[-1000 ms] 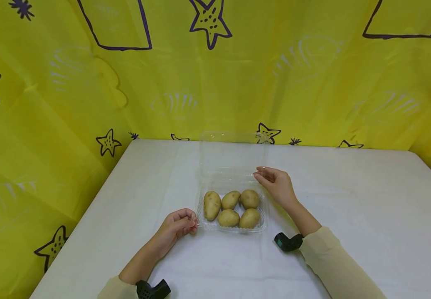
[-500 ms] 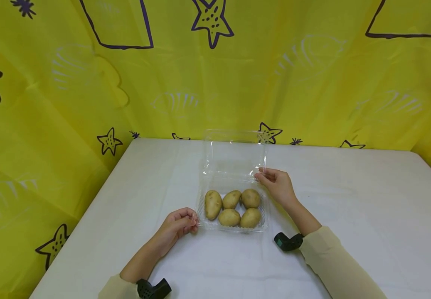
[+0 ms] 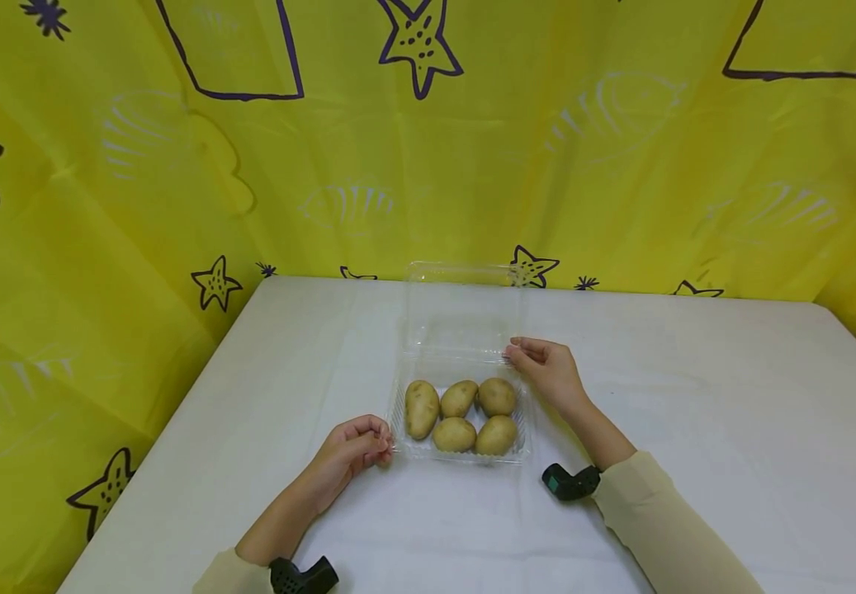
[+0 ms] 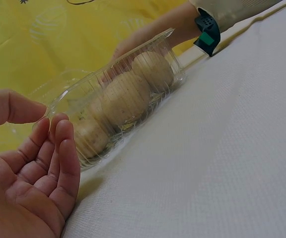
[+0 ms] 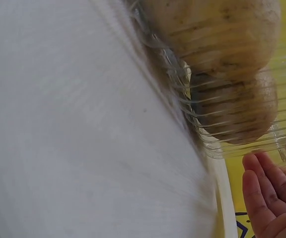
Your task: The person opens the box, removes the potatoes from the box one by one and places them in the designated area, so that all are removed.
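A clear plastic clamshell box [image 3: 405, 452] stands on the white table, its ribbed base holding several potatoes [image 3: 454, 434]. Its transparent lid [image 3: 465, 318] is raised at the back, leaning away from me. My left hand [image 3: 353, 454] pinches the rim at the base's front left corner between thumb and fingers, as the left wrist view shows at the box's edge [image 4: 63, 96]. At the back right, near the hinge, my right hand [image 3: 550, 371] pinches the edge of the plastic. In the right wrist view, potatoes [image 5: 235, 106] show through the ribbed wall, beside the right fingers [image 5: 269, 183].
The white-covered table [image 3: 695, 412] extends on both sides of the box. Behind it and at the left hangs a yellow curtain [image 3: 465, 165] with starfish and fish drawings. A black wrist camera [image 3: 572, 482] sits on the right forearm, another black camera [image 3: 305, 575] on the left.
The lid tipped slightly and caught the light half a second ago; now it leans a little further back. My right hand has dropped slightly with it. Left hand and potatoes stay put.
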Demonstrator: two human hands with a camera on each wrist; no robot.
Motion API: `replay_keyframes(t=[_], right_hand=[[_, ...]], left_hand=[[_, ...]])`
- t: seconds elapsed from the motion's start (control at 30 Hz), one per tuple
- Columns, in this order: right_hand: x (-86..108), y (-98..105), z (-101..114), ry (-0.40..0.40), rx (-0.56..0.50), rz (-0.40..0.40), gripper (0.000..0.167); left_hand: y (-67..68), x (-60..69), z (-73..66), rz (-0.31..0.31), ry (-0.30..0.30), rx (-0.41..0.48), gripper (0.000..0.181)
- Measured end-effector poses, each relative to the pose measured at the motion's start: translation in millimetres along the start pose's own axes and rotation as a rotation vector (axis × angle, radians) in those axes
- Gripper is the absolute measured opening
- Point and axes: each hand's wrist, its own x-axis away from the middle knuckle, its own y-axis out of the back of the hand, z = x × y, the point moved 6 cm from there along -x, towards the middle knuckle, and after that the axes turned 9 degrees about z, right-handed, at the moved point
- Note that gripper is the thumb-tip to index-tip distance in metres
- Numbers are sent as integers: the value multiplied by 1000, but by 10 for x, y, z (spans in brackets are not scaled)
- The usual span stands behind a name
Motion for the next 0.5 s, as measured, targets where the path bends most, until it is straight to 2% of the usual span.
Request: replay_keyframes(t=[0.2, 0.37, 0.5], right_hand=[[9, -5, -57, -65, -50, -3, 36], [18, -7, -87, -140, -20, 18, 41], [40, -11, -78, -168, -16, 40, 44]], left_hand=[[3, -1, -1, 4, 1, -5, 5], [2, -1, -8, 4, -3, -3, 5], [7, 1, -5, 4, -3, -1, 6]])
